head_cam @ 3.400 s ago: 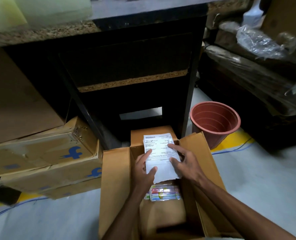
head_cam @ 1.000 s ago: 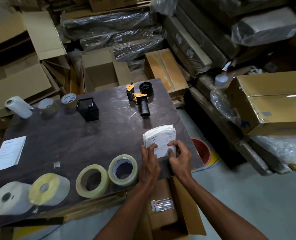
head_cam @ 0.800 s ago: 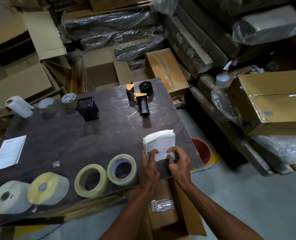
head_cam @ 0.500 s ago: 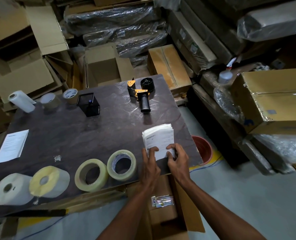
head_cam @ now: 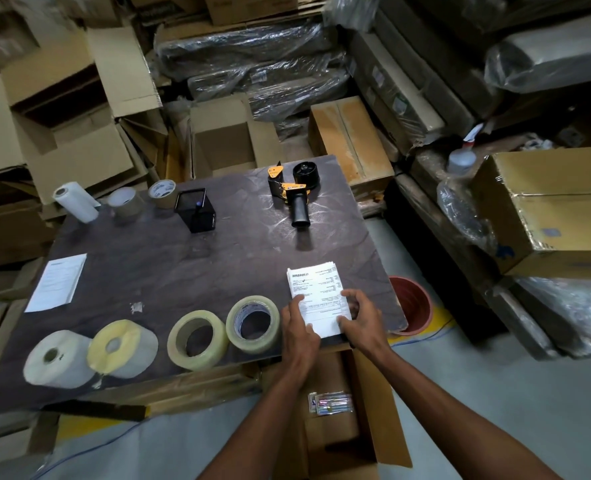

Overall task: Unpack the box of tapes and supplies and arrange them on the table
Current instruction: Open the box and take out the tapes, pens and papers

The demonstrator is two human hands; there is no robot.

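A stack of white invoice papers [head_cam: 316, 285] lies flat near the front right corner of the dark table [head_cam: 183, 268]. My left hand [head_cam: 297, 329] grips its left edge with the thumb on top. My right hand [head_cam: 360, 317] holds its right edge with curled fingers. Below the table edge, the open cardboard box [head_cam: 373, 393] stands on the floor with a packet of coloured pens [head_cam: 330, 403] inside. Along the front edge sit a white roll [head_cam: 57, 363], a yellow roll [head_cam: 121, 348] and two clear tape rolls [head_cam: 197, 339] [head_cam: 254, 323].
A black and orange tape dispenser [head_cam: 292, 192], a black mesh holder [head_cam: 195, 209], two brown tape rolls [head_cam: 126, 202] [head_cam: 162, 194], a white paper roll [head_cam: 76, 200] and a single sheet [head_cam: 57, 282] lie further back. A terracotta pot [head_cam: 411, 303] stands right of the table. Cardboard boxes surround everything.
Both hands lifted the paper stack out of the box and brought it onto the table. Over the last second the stack has settled flat on the top, hands still at its edges.
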